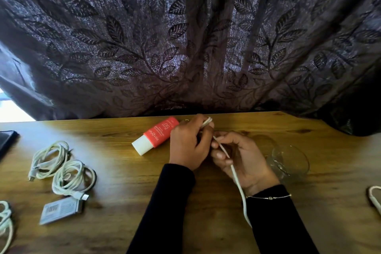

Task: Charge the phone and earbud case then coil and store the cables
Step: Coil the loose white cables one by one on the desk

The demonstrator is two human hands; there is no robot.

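Note:
A white cable [237,177] runs from my left hand [188,144] through my right hand [243,159] and down over my right wrist toward the table's front edge. My left hand grips the cable's upper end, which sticks out above its fingers. My right hand's fingers curl round the cable just below. Two coiled white cables [49,158] [74,178] lie on the wooden table [127,181] at the left. A dark flat device [6,142] shows at the far left edge.
A red and white tube [156,135] lies behind my left hand. A clear glass bowl [288,161] stands right of my right hand. A grey flat pack [59,211] lies front left. More white cable shows at the left edge [5,225] and right edge [375,198]. A dark leaf-patterned curtain [185,37] hangs behind.

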